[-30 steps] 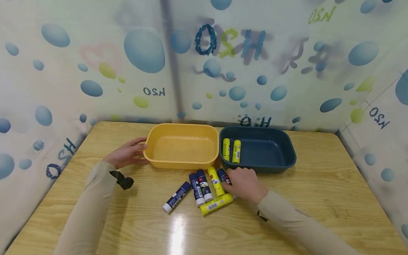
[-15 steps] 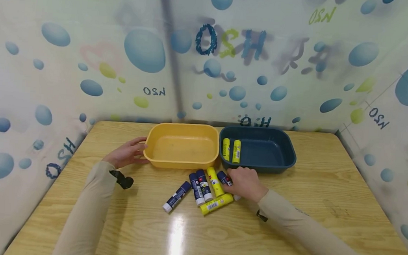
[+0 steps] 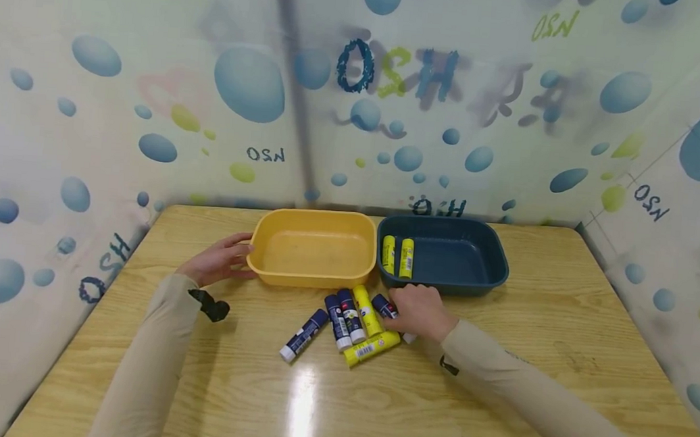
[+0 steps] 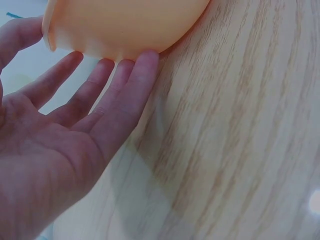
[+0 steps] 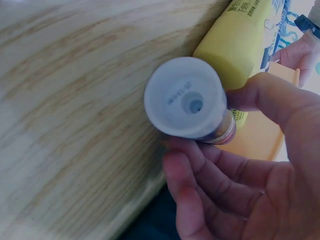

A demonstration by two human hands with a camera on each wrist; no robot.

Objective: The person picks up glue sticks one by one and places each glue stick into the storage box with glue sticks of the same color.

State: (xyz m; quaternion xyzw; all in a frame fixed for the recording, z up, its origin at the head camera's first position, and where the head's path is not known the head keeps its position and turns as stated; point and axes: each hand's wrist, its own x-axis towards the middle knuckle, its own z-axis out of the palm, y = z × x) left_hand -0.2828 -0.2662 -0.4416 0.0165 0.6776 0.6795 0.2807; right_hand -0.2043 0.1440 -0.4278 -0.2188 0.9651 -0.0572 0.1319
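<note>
My left hand (image 3: 215,262) rests its fingertips on the left end of the yellow-orange basin (image 3: 315,282); in the left wrist view its fingers lie extended along the basin's wall (image 4: 125,27). With thumb and fingers, my right hand (image 3: 425,313) pinches a navy glue stick (image 3: 384,306) lying on the table before the dark blue basin (image 3: 455,290). The white base (image 5: 175,100) of that stick faces the right wrist camera. Just left of it lie a yellow glue stick (image 3: 368,310) and another yellow glue stick (image 3: 373,349) set crosswise.
Two navy glue sticks lie side by side, one of them (image 3: 338,323) nearer the left; a separate navy glue stick (image 3: 304,336) lies slanted beyond. Inside the dark blue basin, two yellow glue sticks (image 3: 407,258) stand against its left end. A patterned wall (image 3: 354,164) rises behind the table.
The navy glue stick at my right hand has shifted very slightly, and more of its white base shows beside the hand. My left hand stays at the basin.
</note>
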